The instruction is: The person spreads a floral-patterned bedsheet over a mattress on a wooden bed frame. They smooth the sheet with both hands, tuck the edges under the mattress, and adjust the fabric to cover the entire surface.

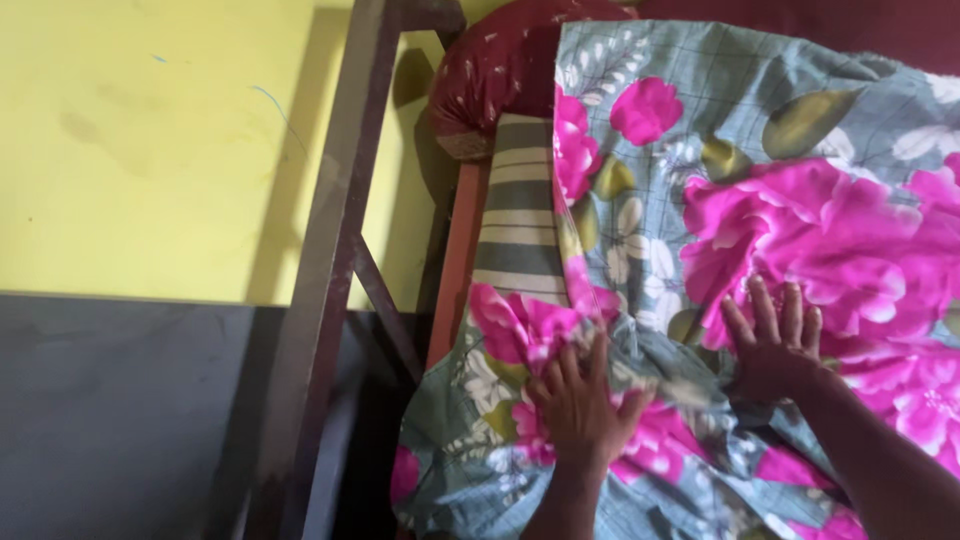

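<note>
Fingers [575,375] spread on floral bedsheet [760,200]; striped mattress [520,220], perhaps pillow [490,70] beyond

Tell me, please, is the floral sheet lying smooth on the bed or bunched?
Partly bunched: the floral sheet lies flat higher up, but wrinkles gather at the near edge under the left hand.

A bed [452,262] with an orange-brown side rail stands against the yellow wall. On it lies a striped mattress [520,215], with a grey, pink-flowered sheet [760,190] spread over and a maroon pillow [495,65] at its head.
</note>
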